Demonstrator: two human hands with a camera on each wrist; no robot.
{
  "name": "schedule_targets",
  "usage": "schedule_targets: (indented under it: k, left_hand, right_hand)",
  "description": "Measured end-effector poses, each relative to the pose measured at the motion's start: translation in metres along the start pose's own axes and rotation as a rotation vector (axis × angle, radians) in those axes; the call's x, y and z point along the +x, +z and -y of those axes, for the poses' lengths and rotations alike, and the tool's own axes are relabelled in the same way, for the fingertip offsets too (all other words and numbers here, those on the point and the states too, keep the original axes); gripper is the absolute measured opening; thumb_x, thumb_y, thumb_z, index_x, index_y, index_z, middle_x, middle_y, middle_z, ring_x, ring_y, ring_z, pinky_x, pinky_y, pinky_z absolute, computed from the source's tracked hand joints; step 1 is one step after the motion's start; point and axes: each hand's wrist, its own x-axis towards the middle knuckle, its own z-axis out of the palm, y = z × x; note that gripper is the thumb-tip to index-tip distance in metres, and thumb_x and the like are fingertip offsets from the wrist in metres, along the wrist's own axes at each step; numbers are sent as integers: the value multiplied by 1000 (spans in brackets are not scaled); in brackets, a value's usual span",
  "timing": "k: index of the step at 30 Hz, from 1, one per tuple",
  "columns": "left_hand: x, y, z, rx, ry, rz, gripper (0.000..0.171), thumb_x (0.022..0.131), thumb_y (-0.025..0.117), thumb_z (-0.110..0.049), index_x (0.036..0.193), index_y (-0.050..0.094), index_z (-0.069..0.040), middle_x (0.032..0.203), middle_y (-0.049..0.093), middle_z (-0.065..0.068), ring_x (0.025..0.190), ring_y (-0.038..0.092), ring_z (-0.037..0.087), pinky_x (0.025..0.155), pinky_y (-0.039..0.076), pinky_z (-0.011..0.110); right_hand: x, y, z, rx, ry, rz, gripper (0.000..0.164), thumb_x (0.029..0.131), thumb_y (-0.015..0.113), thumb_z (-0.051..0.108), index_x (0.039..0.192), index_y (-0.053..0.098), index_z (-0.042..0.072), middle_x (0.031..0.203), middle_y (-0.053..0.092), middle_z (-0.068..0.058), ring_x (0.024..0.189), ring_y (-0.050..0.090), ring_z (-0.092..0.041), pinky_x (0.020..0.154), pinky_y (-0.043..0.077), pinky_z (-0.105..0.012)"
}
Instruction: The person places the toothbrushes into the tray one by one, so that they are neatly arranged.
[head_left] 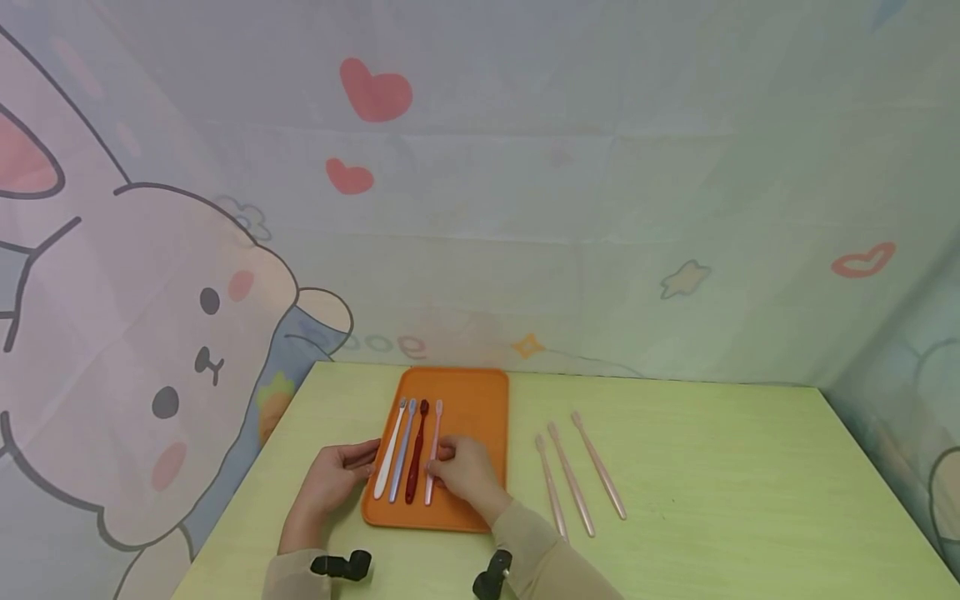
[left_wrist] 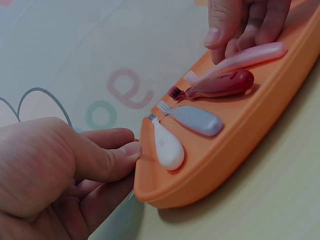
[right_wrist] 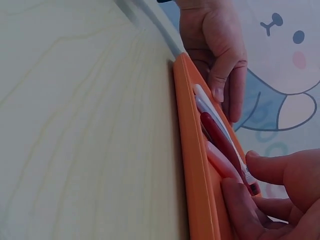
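Observation:
An orange tray [head_left: 472,400] lies on the table with a row of toothbrushes in it, heads toward the wall. From the left come a white toothbrush [head_left: 387,454], a blue-grey toothbrush [head_left: 402,454], a dark red toothbrush [head_left: 415,458] and a pink toothbrush [head_left: 437,425]. My left hand [head_left: 330,483] holds the tray's left edge, with the thumb [left_wrist: 131,149] right at the rim. My right hand [head_left: 468,471] reaches over the tray and pinches the pink toothbrush along its handle; in the right wrist view its fingertips partly cover that brush [right_wrist: 220,157].
To the right of the tray, three pale pink toothbrushes [head_left: 573,479] lie side by side on the light yellow-green table [head_left: 712,475]. Behind the table hangs a printed cloth [head_left: 487,208] with hearts and a large rabbit.

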Motion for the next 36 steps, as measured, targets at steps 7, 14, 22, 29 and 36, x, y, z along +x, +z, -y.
schedule_targets:
  k: [7, 14, 22, 29, 36]
  left_hand:
    - [-1, 0, 1, -2, 19, 17, 42, 99, 67, 10, 141, 64, 10, 137, 66, 28, 130, 64, 41, 101, 59, 38]
    - [0, 1, 0, -3, 14, 20, 42, 99, 67, 9, 141, 64, 10, 137, 67, 28, 131, 64, 40, 101, 59, 36]
    - [-1, 1, 0, 0, 16, 17, 42, 99, 67, 9, 141, 64, 9, 137, 67, 26, 130, 65, 38, 100, 59, 33]
    - [-1, 1, -1, -3, 22, 28, 43, 99, 66, 9, 142, 63, 10, 138, 66, 27, 131, 63, 40, 101, 58, 37]
    - [-1, 0, 0, 10, 12, 20, 42, 100, 66, 9, 142, 63, 9, 139, 66, 26, 131, 63, 39, 101, 58, 35]
  right_hand:
    - [-3, -6, 2, -49, -7, 7, 52, 94, 84, 12, 138, 66, -9, 106, 72, -9, 95, 68, -20, 86, 64, -39]
    - [-5, -12, 1, -91, -15, 2, 54, 94, 85, 18, 139, 66, -7, 112, 75, -10, 101, 69, -21, 90, 62, -40]
    - [-7, -27, 0, -76, -55, -1, 52, 94, 83, 19, 137, 68, -6, 114, 74, -11, 104, 70, -25, 92, 61, -42]
    - [-14, -47, -1, 38, -106, 26, 52, 95, 80, 13, 140, 64, -8, 120, 71, -21, 104, 74, -29, 83, 64, -36]
    - [-20, -78, -5, 81, -130, 36, 50, 97, 79, 11, 142, 65, -6, 126, 68, -27, 104, 75, -31, 81, 66, -40]
